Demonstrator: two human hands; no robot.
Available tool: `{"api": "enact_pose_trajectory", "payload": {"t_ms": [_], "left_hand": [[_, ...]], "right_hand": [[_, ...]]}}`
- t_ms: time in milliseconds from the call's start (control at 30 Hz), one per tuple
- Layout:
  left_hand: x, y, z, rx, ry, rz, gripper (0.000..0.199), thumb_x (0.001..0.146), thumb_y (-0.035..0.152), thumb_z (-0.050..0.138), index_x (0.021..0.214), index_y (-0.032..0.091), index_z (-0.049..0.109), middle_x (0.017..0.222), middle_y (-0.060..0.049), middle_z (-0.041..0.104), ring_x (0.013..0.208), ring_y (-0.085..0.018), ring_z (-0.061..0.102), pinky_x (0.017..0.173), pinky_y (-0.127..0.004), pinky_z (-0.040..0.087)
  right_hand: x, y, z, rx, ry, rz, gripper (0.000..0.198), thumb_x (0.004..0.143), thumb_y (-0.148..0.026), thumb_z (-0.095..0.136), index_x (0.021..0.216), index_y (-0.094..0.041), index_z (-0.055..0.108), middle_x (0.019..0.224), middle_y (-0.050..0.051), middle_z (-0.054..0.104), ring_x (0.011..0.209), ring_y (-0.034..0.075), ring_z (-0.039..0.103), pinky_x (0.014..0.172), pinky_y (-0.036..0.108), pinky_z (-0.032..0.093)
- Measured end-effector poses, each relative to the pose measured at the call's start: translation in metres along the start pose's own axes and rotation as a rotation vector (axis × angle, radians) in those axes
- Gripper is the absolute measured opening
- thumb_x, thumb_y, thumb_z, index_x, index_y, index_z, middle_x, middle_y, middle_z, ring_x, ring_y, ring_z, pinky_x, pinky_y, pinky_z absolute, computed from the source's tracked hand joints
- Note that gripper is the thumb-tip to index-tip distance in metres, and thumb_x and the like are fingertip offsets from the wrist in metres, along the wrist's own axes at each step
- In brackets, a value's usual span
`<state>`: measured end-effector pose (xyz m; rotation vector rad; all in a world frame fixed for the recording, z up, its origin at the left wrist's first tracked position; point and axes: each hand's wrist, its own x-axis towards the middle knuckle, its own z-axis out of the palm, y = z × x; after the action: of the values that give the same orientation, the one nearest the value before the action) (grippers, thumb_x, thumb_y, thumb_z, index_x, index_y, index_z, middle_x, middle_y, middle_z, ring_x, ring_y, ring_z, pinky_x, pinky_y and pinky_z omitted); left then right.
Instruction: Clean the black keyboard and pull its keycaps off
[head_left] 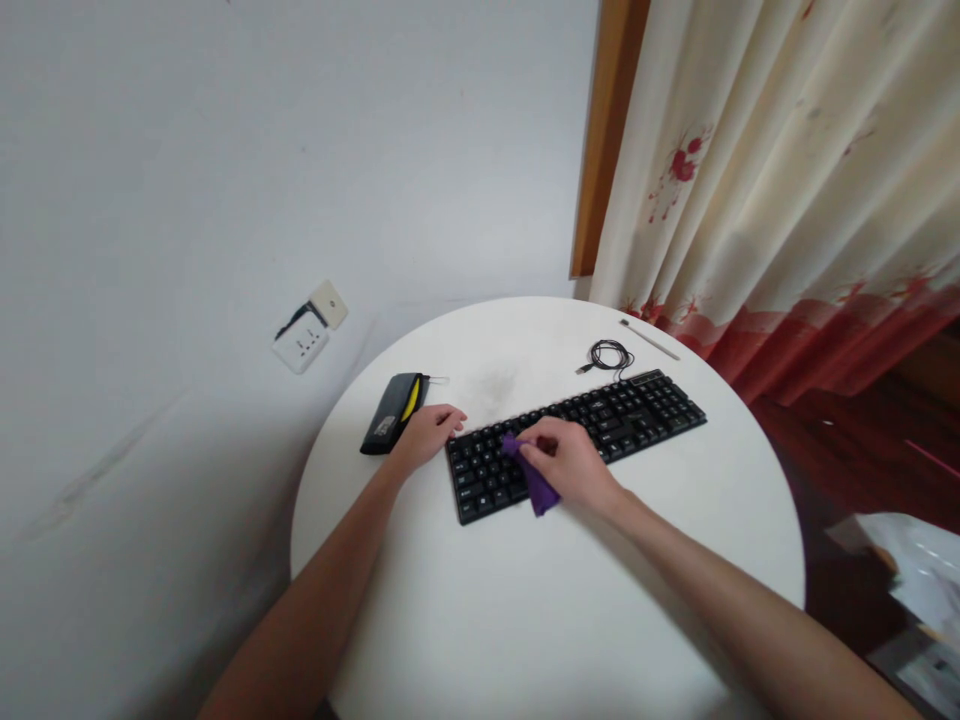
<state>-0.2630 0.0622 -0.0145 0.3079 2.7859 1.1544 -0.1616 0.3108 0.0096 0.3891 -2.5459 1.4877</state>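
Note:
A black keyboard lies at a slant across the white round table. My right hand is over its left half, with the fingers pinched on a purple cloth. The cloth's upper end touches the keys, and its lower end hangs past the front edge. My left hand rests at the keyboard's far left corner, fingers stretched out and the tips by the edge. Close to its wrist, a dark case with a yellow inside lies on the table.
The keyboard's coiled cable and a toothbrush lie towards the back of the table. A wall with a power socket borders the left side. A patterned curtain hangs at the right, and white plastic bags are below.

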Motion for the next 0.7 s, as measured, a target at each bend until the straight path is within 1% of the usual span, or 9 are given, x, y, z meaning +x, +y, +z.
{"api": "enact_pose_trajectory", "payload": {"t_ms": [133,167,233,300,367,400,500,600,700], "left_hand": [[0.000,0.001,-0.001,0.009,-0.003,0.002,0.033,0.082,0.039,0.049,0.082,0.016,0.072,0.078,-0.007,0.074,0.065,-0.018,0.065,0.064,-0.028,0.048],[0.000,0.001,-0.001,0.008,-0.001,0.003,0.033,0.082,0.039,0.049,0.082,0.016,0.072,0.078,-0.007,0.074,0.065,-0.018,0.065,0.064,-0.028,0.048],[0.000,0.001,0.000,0.005,0.008,0.004,0.033,0.082,0.039,0.049,0.082,0.016,0.072,0.078,-0.007,0.074,0.065,-0.018,0.065,0.064,-0.028,0.049],[0.000,0.000,0.000,0.000,0.011,0.001,0.032,0.081,0.039,0.049,0.081,0.016,0.072,0.077,-0.006,0.074,0.064,-0.018,0.065,0.063,-0.028,0.049],[0.000,0.000,0.000,-0.002,0.010,0.002,0.032,0.081,0.039,0.049,0.081,0.016,0.072,0.077,-0.006,0.074,0.063,-0.018,0.064,0.063,-0.028,0.048],[0.000,-0.001,0.000,0.000,0.010,0.003,0.032,0.081,0.039,0.050,0.081,0.016,0.072,0.077,-0.006,0.074,0.063,-0.018,0.064,0.063,-0.028,0.048],[0.001,-0.003,0.000,-0.004,0.011,0.009,0.033,0.081,0.040,0.049,0.081,0.016,0.072,0.077,-0.007,0.074,0.066,-0.018,0.065,0.063,-0.028,0.048],[0.002,-0.006,0.001,-0.024,0.007,0.010,0.034,0.081,0.041,0.050,0.084,0.016,0.072,0.079,-0.007,0.074,0.068,-0.019,0.066,0.065,-0.028,0.049],[0.003,-0.009,0.003,-0.031,0.000,0.000,0.035,0.082,0.042,0.050,0.086,0.015,0.073,0.080,-0.007,0.074,0.068,-0.019,0.066,0.064,-0.028,0.049]], "right_hand": [[0.023,0.023,-0.050,-0.275,0.294,-0.021,0.018,0.087,-0.017,0.057,0.090,-0.016,0.075,0.083,0.006,0.068,0.078,0.019,0.062,0.077,0.031,0.048],[0.026,0.028,-0.058,-0.341,0.343,-0.009,0.019,0.087,-0.017,0.055,0.092,-0.015,0.074,0.085,0.007,0.068,0.080,0.020,0.062,0.079,0.032,0.048],[0.029,0.038,-0.066,-0.445,0.356,0.031,0.021,0.088,-0.016,0.053,0.094,-0.014,0.074,0.090,0.009,0.068,0.084,0.021,0.062,0.083,0.033,0.047],[0.027,0.042,-0.059,-0.507,0.264,0.081,0.021,0.089,-0.014,0.053,0.092,-0.015,0.073,0.090,0.009,0.068,0.085,0.021,0.062,0.084,0.032,0.047],[0.021,0.040,-0.042,-0.528,0.128,0.111,0.021,0.089,-0.013,0.052,0.091,-0.016,0.073,0.090,0.008,0.068,0.085,0.020,0.063,0.083,0.029,0.046],[0.017,0.037,-0.031,-0.524,0.065,0.104,0.021,0.090,-0.012,0.052,0.093,-0.016,0.073,0.092,0.008,0.068,0.085,0.019,0.063,0.083,0.028,0.046],[0.003,0.021,-0.001,-0.488,-0.019,0.044,0.024,0.093,-0.012,0.049,0.099,-0.016,0.071,0.101,0.009,0.067,0.087,0.018,0.065,0.083,0.027,0.047],[-0.009,0.006,0.018,-0.340,-0.097,-0.057,0.023,0.091,-0.010,0.051,0.099,-0.018,0.072,0.101,0.008,0.067,0.087,0.017,0.065,0.083,0.027,0.049],[-0.015,0.000,0.027,-0.101,-0.182,-0.107,0.017,0.088,-0.012,0.058,0.090,-0.018,0.074,0.088,0.004,0.069,0.079,0.015,0.064,0.075,0.026,0.050]]}}
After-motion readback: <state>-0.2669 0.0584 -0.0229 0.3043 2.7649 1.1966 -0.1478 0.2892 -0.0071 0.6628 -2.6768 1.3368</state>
